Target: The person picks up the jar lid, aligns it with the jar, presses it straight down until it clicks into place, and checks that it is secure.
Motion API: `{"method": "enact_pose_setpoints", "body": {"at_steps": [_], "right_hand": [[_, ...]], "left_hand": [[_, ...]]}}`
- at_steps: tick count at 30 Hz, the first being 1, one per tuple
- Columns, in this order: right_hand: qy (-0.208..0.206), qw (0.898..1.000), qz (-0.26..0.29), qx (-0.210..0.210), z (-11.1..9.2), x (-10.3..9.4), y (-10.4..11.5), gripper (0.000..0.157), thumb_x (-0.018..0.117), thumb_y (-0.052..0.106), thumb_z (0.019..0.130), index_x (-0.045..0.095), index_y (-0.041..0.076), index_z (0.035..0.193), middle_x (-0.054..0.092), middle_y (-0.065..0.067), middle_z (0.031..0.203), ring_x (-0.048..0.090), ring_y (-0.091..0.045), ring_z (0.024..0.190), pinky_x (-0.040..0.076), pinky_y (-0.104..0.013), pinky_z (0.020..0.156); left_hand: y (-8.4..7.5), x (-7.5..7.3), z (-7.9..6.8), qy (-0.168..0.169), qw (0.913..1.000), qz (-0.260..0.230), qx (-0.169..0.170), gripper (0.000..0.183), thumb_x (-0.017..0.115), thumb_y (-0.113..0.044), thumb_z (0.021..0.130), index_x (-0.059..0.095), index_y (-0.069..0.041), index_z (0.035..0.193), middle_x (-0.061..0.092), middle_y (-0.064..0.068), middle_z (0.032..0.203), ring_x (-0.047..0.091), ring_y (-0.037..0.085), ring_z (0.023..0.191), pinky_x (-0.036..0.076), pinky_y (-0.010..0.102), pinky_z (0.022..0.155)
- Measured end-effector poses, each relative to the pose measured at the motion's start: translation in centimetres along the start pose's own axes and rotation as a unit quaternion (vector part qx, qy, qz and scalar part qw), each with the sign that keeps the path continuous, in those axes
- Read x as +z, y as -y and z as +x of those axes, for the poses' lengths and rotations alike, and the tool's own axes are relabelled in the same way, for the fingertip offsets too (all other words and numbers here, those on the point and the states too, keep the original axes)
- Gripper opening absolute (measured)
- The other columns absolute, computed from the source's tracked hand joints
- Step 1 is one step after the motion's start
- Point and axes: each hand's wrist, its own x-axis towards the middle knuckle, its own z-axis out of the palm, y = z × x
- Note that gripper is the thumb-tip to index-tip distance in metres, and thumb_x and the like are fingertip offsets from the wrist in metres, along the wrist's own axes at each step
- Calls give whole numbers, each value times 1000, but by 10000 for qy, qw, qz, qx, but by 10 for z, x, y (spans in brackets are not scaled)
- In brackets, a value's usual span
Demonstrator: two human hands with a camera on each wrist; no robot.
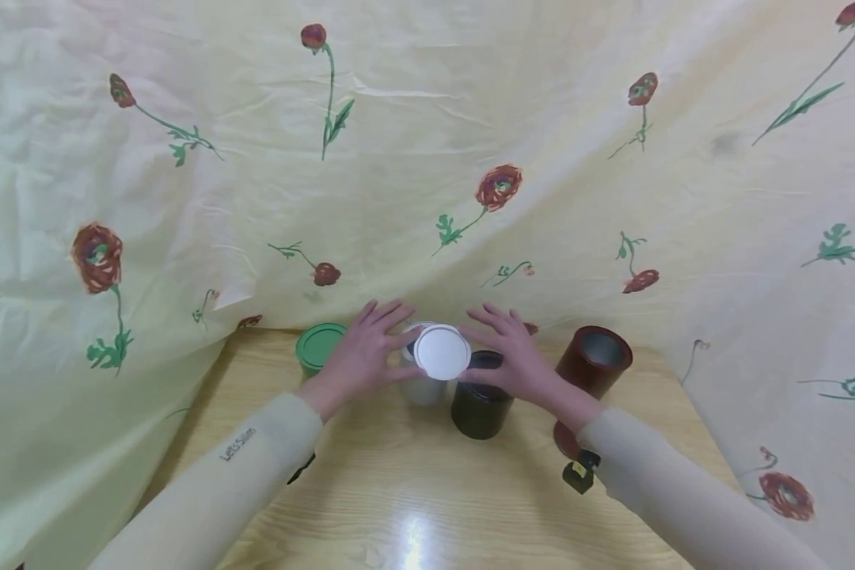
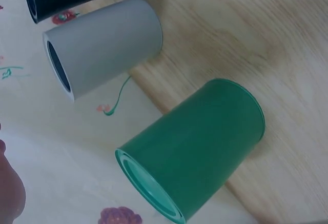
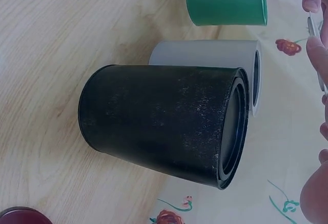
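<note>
Both hands hold a white round lid (image 1: 442, 352) between them, raised in front of the open mouth of a light grey can (image 1: 423, 391). My left hand (image 1: 366, 352) grips the lid's left edge, and my right hand (image 1: 511, 358) grips its right edge, thumbs low and fingers spread above. In the right wrist view the lid (image 3: 313, 28) shows edge-on between fingertips. Just under the right hand stands a black can (image 1: 479, 416) with its lid in place. A green can (image 1: 320, 345), lidded, is behind the left hand. The left wrist view catches only a bit of the left hand (image 2: 11, 190).
At the right, partly behind the right forearm, stands an open dark red can (image 1: 590, 366). A dark red rounded piece (image 1: 566, 440) shows below that forearm; can base or lid, I cannot tell. The wooden table (image 1: 370, 491) meets a flowered cloth (image 1: 399, 198) behind the cans.
</note>
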Motion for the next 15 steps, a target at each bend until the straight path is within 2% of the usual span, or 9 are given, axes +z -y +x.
{"method": "enact_pose_setpoints", "body": {"at_steps": [15], "right_hand": [[313, 9988, 8, 380, 14, 7, -3, 71, 95, 32, 83, 68, 9, 145, 51, -22, 161, 27, -47, 159, 9, -75, 126]], "left_hand": [[16, 4, 9, 228, 9997, 41, -63, 68, 82, -58, 89, 71, -19, 143, 48, 9, 165, 36, 36, 158, 23, 59, 130]]}}
